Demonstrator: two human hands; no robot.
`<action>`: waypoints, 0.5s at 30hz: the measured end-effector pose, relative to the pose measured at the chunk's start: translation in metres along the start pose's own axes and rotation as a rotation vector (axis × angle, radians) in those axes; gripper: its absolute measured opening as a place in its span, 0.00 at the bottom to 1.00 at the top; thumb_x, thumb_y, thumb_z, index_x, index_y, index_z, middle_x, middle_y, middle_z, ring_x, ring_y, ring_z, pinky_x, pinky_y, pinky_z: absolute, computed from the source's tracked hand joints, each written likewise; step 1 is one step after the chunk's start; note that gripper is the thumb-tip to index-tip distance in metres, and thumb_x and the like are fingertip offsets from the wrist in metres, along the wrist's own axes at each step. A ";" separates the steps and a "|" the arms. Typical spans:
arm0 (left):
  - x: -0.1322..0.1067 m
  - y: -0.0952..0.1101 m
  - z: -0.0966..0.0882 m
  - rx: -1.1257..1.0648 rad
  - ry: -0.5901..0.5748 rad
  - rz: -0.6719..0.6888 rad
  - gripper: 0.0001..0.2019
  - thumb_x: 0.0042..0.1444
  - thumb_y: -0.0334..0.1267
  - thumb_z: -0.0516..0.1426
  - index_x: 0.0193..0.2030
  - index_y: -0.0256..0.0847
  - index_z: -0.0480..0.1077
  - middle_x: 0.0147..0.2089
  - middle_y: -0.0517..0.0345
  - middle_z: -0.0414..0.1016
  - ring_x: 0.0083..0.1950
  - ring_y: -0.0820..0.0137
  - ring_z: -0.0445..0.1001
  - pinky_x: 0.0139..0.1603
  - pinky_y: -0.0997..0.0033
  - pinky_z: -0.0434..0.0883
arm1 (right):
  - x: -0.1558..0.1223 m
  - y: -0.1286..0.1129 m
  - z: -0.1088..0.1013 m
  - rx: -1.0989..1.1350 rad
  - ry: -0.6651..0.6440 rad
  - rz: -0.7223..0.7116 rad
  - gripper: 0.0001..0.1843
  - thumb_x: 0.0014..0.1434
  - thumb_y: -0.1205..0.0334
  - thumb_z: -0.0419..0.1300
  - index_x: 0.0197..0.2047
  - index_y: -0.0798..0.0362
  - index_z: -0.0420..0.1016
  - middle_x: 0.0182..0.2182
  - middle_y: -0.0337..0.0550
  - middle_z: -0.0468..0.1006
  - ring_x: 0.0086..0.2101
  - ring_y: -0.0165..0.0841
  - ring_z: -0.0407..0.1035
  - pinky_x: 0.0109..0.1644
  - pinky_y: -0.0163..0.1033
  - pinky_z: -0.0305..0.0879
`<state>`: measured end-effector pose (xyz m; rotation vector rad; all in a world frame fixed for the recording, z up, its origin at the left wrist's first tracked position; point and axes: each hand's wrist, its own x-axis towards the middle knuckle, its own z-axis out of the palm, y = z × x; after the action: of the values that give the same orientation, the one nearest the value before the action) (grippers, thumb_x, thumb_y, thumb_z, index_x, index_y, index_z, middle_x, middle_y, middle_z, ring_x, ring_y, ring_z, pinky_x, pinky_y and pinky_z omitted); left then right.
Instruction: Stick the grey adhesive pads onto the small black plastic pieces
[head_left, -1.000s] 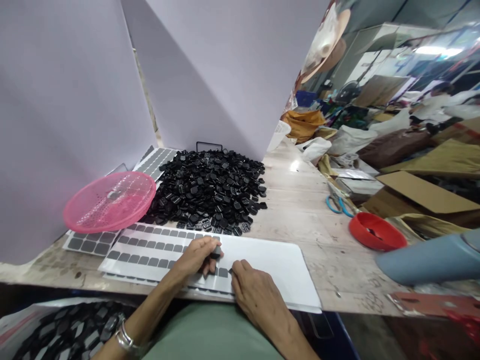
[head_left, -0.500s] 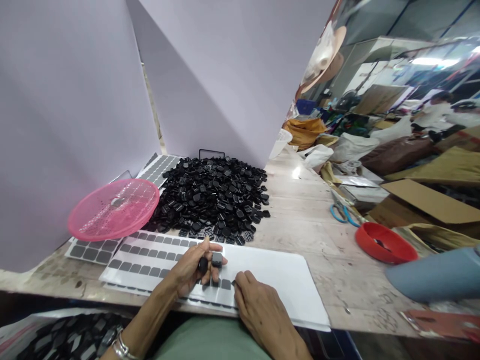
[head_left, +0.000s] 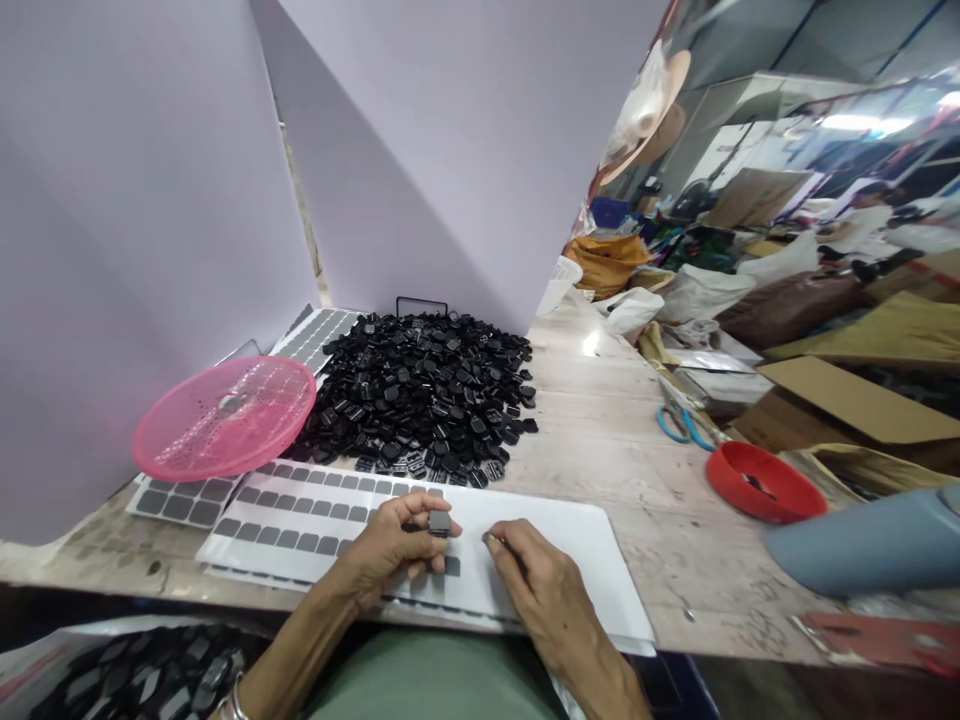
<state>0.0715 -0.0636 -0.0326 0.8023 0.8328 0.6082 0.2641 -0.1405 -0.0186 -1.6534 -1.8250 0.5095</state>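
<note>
My left hand (head_left: 397, 545) is closed around a small black plastic piece (head_left: 439, 523), its flat grey top facing up, above the sheet of grey stickers (head_left: 300, 540). Whether more pieces sit in that palm is hidden by the fingers. A little to the right, my right hand (head_left: 536, 575) pinches a small grey sticker (head_left: 487, 538) between thumb and forefinger, over the bare white part of the sheet. One grey sticker (head_left: 452, 567) shows on the sheet just below the left fingers. Behind both hands lies a heap of black plastic pieces (head_left: 435, 390).
A pink basket (head_left: 225, 420) rests at the left, partly over another sticker sheet (head_left: 184, 500). On the right lie blue-handled scissors (head_left: 682, 425), a red bowl (head_left: 765, 485) and a grey-blue cylinder (head_left: 862, 545). A bag of black pieces (head_left: 150, 670) stands below the table's front edge.
My right hand has lifted off the sheet and moved slightly right with the sticker in its fingertips. My left fingers have curled and turned, bringing the black piece's grey top upward.
</note>
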 end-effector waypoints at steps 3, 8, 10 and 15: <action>-0.002 0.001 0.007 -0.005 -0.056 -0.002 0.22 0.41 0.30 0.67 0.44 0.35 0.69 0.41 0.49 0.77 0.23 0.76 0.74 0.14 0.85 0.56 | 0.004 -0.006 0.002 0.065 0.034 -0.036 0.10 0.68 0.62 0.47 0.39 0.49 0.69 0.35 0.40 0.74 0.35 0.33 0.70 0.38 0.37 0.63; -0.004 -0.001 0.011 0.006 -0.096 0.005 0.21 0.41 0.30 0.67 0.44 0.37 0.71 0.29 0.62 0.72 0.21 0.76 0.73 0.13 0.85 0.55 | 0.007 -0.013 0.007 0.086 0.025 -0.061 0.10 0.67 0.65 0.47 0.40 0.49 0.68 0.34 0.40 0.73 0.34 0.33 0.69 0.38 0.37 0.62; -0.004 -0.003 0.011 0.010 -0.095 0.010 0.20 0.41 0.29 0.67 0.44 0.37 0.71 0.27 0.64 0.70 0.21 0.77 0.73 0.13 0.86 0.54 | 0.007 -0.014 0.008 0.060 0.015 -0.063 0.10 0.67 0.66 0.47 0.40 0.49 0.68 0.34 0.40 0.72 0.34 0.33 0.69 0.38 0.37 0.63; -0.003 -0.008 0.011 0.024 -0.089 0.017 0.20 0.42 0.30 0.66 0.45 0.38 0.71 0.26 0.66 0.67 0.21 0.77 0.73 0.13 0.85 0.55 | 0.004 -0.015 0.006 -0.002 0.010 -0.064 0.10 0.67 0.66 0.47 0.40 0.50 0.68 0.33 0.41 0.72 0.33 0.34 0.69 0.37 0.37 0.63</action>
<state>0.0800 -0.0739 -0.0332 0.8530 0.7540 0.5750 0.2488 -0.1378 -0.0120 -1.5902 -1.8649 0.4708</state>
